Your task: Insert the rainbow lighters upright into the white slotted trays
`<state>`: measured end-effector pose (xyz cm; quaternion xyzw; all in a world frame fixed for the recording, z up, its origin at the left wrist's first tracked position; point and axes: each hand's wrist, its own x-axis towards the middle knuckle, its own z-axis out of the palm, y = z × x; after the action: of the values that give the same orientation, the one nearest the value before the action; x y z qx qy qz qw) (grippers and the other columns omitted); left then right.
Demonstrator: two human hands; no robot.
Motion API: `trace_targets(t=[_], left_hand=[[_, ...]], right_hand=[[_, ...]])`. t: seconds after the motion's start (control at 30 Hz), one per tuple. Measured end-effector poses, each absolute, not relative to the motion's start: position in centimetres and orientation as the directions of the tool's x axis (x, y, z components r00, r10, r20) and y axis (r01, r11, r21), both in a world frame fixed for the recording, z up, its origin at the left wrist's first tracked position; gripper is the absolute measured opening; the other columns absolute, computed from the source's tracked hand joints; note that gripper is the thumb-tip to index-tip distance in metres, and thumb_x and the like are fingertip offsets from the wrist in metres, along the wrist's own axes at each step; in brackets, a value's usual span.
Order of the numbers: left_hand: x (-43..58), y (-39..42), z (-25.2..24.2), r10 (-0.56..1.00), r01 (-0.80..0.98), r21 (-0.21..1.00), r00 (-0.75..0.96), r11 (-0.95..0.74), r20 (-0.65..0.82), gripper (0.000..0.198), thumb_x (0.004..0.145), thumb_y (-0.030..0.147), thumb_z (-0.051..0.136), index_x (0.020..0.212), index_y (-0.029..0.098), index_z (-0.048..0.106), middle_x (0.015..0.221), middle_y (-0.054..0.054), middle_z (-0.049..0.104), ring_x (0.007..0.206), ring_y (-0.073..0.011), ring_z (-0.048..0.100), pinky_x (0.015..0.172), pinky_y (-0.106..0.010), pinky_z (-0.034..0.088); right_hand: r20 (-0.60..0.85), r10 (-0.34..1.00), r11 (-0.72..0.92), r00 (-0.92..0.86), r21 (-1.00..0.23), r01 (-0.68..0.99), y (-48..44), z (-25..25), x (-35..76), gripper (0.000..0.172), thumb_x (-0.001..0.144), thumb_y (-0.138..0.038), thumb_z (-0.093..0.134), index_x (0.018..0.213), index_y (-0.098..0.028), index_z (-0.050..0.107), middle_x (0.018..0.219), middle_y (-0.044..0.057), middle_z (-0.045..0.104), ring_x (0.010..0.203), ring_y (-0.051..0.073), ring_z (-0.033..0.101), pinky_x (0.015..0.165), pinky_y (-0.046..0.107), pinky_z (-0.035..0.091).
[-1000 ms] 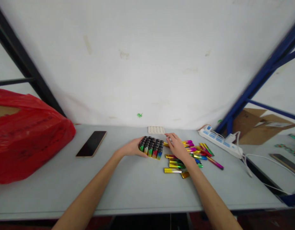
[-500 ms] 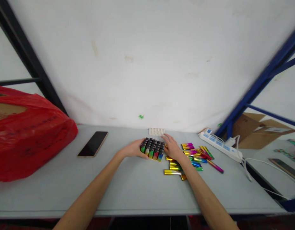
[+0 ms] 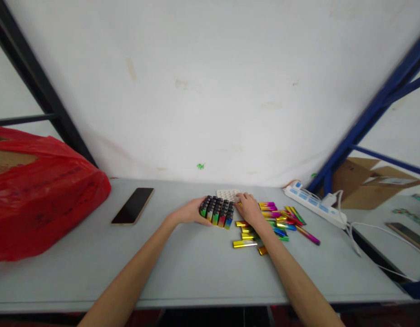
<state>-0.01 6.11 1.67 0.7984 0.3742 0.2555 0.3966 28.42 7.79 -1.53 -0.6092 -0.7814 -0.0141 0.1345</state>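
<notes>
A block of upright lighters [image 3: 217, 211] with black tops and rainbow bodies stands at the table's middle. My left hand [image 3: 190, 212] is cupped against its left side, fingers curled round it. Just behind the block lies a small white tray with holes [image 3: 226, 195]. My right hand [image 3: 249, 207] reaches over to it, fingertips closed on the tray's right edge. Under and to the right of that hand lie several loose shiny lighters [image 3: 274, 220], gold, pink, green and blue.
A dark phone [image 3: 132, 205] lies flat on the grey table [image 3: 182, 268] at the left. A large red plastic bag [image 3: 39, 190] fills the far left. A white power strip [image 3: 312, 202] with cables sits at the right, with cardboard boxes [image 3: 363, 181] beyond a blue rack post.
My right hand went from the loose lighters up to the white tray. The tray now lies closer to the lighter block. My left hand stayed on the block.
</notes>
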Motion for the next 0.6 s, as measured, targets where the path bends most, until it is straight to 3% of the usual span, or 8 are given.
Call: trace_targets(t=[0.23,0.43,0.5,0.6], left_hand=[[-0.3,6.3,1.2,0.828,0.453,0.785,0.546,-0.422,0.130,0.078,0.057,0.048,0.096,0.121,0.019,0.063,0.120,-0.006,0.075,0.114,-0.0330,0.068,0.097,-0.040,0.056],[-0.3,7.5,-0.2,0.902,0.543,0.737,0.370,-0.403,0.221,0.091,0.060,0.048,0.095,0.135,0.016,0.056,0.135,-0.013,0.069,0.123,-0.0367,0.065,0.108,-0.047,0.052],[-0.1,7.9,-0.9,0.932,0.587,0.724,0.258,-0.362,0.256,0.095,0.058,0.048,0.095,0.138,0.015,0.055,0.135,-0.015,0.068,0.113,-0.0359,0.069,0.102,-0.048,0.055],[0.3,8.5,-1.8,0.942,0.634,0.706,0.122,-0.315,0.311,0.101,0.059,0.047,0.094,0.145,0.016,0.051,0.134,-0.017,0.069,0.085,-0.0274,0.072,0.087,-0.047,0.060]], right_hand=[[0.206,0.949,0.275,-0.239,-0.164,0.947,7.3,-0.9,29.9,0.032,0.105,-0.029,0.056,0.133,-0.020,0.068,0.119,0.015,0.070,0.110,0.031,0.064,0.097,0.038,0.047],[0.328,0.942,0.173,-0.076,-0.277,0.945,7.4,-0.4,30.9,0.029,0.106,-0.026,0.051,0.118,-0.017,0.076,0.115,0.016,0.071,0.105,0.029,0.066,0.095,0.037,0.048],[0.388,0.921,0.173,-0.022,-0.359,0.917,7.6,-0.4,31.2,0.029,0.105,-0.026,0.052,0.116,-0.015,0.077,0.111,0.015,0.071,0.097,0.026,0.067,0.093,0.037,0.050],[0.508,0.861,0.270,0.039,-0.519,0.811,7.7,-0.1,31.4,0.028,0.103,-0.030,0.055,0.111,-0.014,0.077,0.102,0.013,0.071,0.087,0.024,0.067,0.088,0.037,0.054]])
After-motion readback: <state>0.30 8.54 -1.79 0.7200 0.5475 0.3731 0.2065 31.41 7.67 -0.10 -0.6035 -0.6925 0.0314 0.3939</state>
